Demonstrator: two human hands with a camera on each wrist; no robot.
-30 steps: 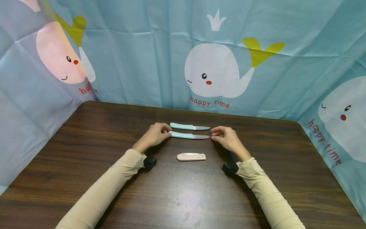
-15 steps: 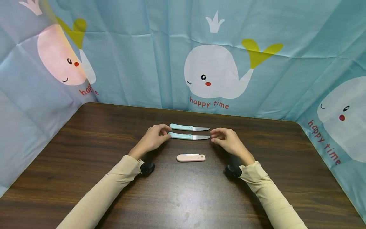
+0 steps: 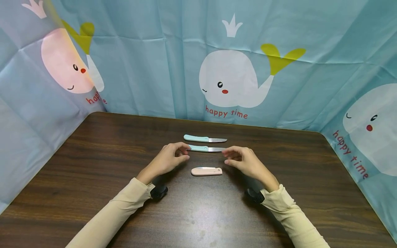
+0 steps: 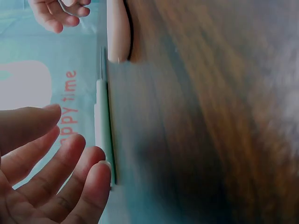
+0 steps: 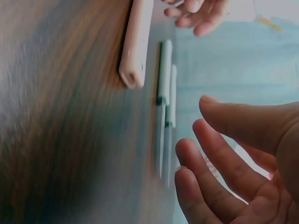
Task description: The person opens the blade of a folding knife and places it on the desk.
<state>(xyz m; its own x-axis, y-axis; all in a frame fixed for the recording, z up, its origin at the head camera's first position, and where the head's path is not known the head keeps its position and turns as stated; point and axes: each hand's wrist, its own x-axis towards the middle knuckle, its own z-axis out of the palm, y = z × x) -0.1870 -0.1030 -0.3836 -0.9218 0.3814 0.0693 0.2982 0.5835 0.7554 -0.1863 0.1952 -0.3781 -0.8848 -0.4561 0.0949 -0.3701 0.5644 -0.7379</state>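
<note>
Two folding knives with light teal handles lie unfolded, blades to the right: a far knife point(image 3: 196, 138) and a near knife point(image 3: 199, 148) parallel to it. In front of them is a pink folding knife point(image 3: 206, 171), its blade folded into the handle. My left hand point(image 3: 169, 158) hovers by the near knife's handle end, fingers loosely bent around nothing. My right hand point(image 3: 243, 159), also holding nothing, is beside that knife's blade tip, which its fingers overlap in the head view. Both wrist views show the thumbs apart from the fingers.
The knives lie on a dark wood-grain table point(image 3: 204, 206). A light blue curtain point(image 3: 139, 69) with printed whales hangs along the back and sides. A black wrist device point(image 3: 159, 192) sits under the left sleeve cuff, another wrist device point(image 3: 254, 195) under the right.
Both hands have drawn back toward the body and slightly inward, leaving the ends of the near teal knife. The three knives stay where they were on the table.
</note>
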